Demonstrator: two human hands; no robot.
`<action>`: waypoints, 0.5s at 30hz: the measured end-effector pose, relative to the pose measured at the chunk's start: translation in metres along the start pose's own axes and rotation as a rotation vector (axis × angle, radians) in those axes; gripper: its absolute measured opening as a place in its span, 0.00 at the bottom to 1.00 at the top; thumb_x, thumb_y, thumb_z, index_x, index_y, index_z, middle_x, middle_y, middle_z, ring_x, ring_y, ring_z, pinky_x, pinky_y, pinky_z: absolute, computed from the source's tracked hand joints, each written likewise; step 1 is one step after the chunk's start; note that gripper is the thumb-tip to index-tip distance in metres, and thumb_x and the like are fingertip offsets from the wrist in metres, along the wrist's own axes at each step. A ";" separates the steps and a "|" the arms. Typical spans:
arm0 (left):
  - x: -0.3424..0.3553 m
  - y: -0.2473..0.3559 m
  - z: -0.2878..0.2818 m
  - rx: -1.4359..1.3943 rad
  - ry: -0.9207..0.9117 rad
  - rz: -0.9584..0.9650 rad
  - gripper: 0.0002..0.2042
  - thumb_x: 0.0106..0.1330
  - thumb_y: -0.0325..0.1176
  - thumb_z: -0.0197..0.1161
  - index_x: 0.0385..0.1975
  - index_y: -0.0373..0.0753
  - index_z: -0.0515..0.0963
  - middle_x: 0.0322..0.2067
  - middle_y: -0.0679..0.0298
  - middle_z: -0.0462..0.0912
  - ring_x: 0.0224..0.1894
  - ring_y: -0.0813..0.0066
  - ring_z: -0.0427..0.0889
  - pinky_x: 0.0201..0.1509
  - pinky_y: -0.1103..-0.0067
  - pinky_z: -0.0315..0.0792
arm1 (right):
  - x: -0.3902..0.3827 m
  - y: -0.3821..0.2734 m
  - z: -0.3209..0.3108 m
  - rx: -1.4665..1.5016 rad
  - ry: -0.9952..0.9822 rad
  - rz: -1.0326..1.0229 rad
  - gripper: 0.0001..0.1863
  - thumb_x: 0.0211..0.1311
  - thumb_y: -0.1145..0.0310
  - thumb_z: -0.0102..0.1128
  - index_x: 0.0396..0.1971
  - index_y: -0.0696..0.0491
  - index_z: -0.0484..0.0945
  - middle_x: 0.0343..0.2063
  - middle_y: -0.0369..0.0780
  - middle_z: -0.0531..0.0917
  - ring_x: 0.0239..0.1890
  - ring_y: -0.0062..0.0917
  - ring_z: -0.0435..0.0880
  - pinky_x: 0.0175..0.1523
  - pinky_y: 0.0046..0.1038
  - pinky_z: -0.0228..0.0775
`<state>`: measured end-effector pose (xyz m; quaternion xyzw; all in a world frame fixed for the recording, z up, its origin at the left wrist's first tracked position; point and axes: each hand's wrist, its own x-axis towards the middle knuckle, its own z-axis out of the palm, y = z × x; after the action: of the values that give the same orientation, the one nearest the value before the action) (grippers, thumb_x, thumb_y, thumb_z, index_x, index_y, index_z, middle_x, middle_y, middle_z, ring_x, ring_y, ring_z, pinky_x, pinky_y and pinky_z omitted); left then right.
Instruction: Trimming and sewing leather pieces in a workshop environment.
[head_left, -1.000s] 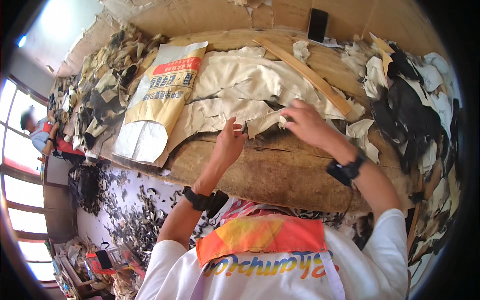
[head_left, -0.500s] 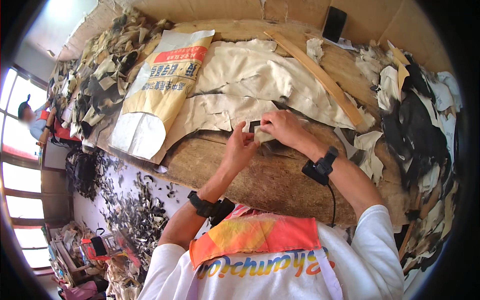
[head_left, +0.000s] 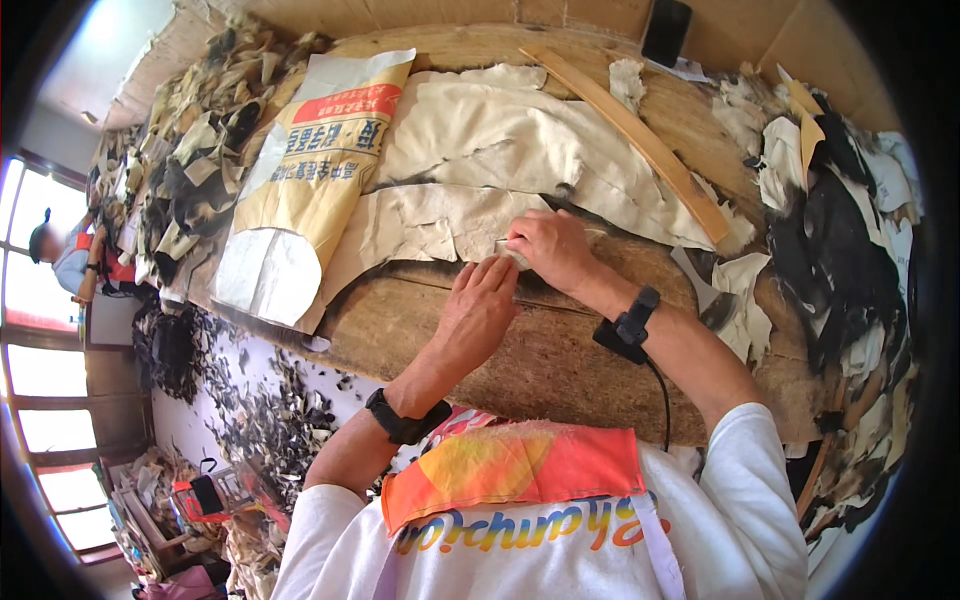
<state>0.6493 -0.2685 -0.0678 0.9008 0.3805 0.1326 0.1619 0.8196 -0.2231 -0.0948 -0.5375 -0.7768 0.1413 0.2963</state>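
On the wooden board [head_left: 440, 345] lies a pale cream fur hide [head_left: 410, 222] with dark hair along its lower edge. My left hand [head_left: 483, 305] rests on that edge, fingers stretched out side by side. Against its fingertips, my right hand [head_left: 555, 255] has its fingers curled, pinching a small pale piece of hide [head_left: 516, 254]; the fingertips partly cover this piece. A second, larger cream hide [head_left: 490, 130] is spread just beyond. To the left, a cut paper pattern [head_left: 330, 165], tan and white with a red band, lies over the hide's end.
A wooden strip [head_left: 640, 150] slants across the far hide. By my right forearm lies a flat metal blade [head_left: 700, 285]. Fur scraps heap up at left [head_left: 200, 160] and right [head_left: 840, 240]. A black phone [head_left: 665, 33] leans at the back. Another person [head_left: 72, 255] is at far left.
My left hand has moved from raised, bent fingers to lying flat on the hide's edge. My right hand has shifted slightly left and lowered the small piece onto the hide.
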 end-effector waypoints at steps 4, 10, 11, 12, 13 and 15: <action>-0.002 -0.001 0.008 0.145 -0.048 -0.018 0.29 0.53 0.36 0.64 0.55 0.30 0.65 0.57 0.54 0.65 0.62 0.60 0.62 0.64 0.66 0.57 | -0.001 0.000 0.003 0.019 0.039 0.007 0.06 0.51 0.65 0.58 0.22 0.52 0.77 0.23 0.38 0.78 0.29 0.35 0.78 0.35 0.35 0.65; -0.002 -0.002 0.012 0.190 -0.045 -0.021 0.32 0.53 0.39 0.65 0.56 0.30 0.63 0.59 0.54 0.63 0.61 0.60 0.63 0.64 0.65 0.56 | -0.010 0.010 -0.020 -0.042 0.053 0.063 0.06 0.50 0.66 0.60 0.22 0.52 0.77 0.21 0.40 0.77 0.28 0.37 0.77 0.34 0.36 0.66; -0.001 -0.001 0.011 0.184 -0.058 -0.032 0.33 0.52 0.40 0.66 0.56 0.30 0.63 0.59 0.54 0.63 0.60 0.60 0.64 0.64 0.65 0.57 | -0.011 0.012 -0.020 -0.044 0.052 0.067 0.06 0.50 0.66 0.60 0.22 0.52 0.77 0.21 0.40 0.77 0.28 0.37 0.77 0.34 0.36 0.66; 0.002 0.000 0.009 0.180 -0.059 -0.025 0.33 0.52 0.40 0.66 0.56 0.30 0.63 0.59 0.54 0.63 0.60 0.60 0.64 0.64 0.65 0.57 | -0.011 0.015 -0.020 -0.055 0.037 0.059 0.06 0.50 0.66 0.60 0.22 0.51 0.76 0.21 0.38 0.77 0.27 0.36 0.77 0.34 0.36 0.66; 0.004 0.000 0.007 0.160 -0.090 -0.038 0.33 0.52 0.40 0.66 0.56 0.31 0.63 0.59 0.54 0.63 0.59 0.60 0.65 0.64 0.65 0.57 | -0.012 0.018 -0.020 -0.066 0.022 0.052 0.06 0.50 0.66 0.61 0.21 0.50 0.75 0.21 0.37 0.77 0.27 0.35 0.77 0.34 0.37 0.66; 0.008 0.001 0.006 0.137 -0.123 -0.052 0.32 0.52 0.40 0.66 0.56 0.32 0.63 0.58 0.54 0.63 0.58 0.59 0.66 0.63 0.64 0.58 | -0.012 0.017 -0.022 -0.060 0.013 0.072 0.06 0.50 0.66 0.60 0.21 0.51 0.76 0.21 0.38 0.77 0.27 0.36 0.77 0.34 0.37 0.66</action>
<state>0.6573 -0.2650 -0.0715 0.9061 0.4012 0.0463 0.1262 0.8486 -0.2294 -0.0907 -0.5747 -0.7588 0.1248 0.2798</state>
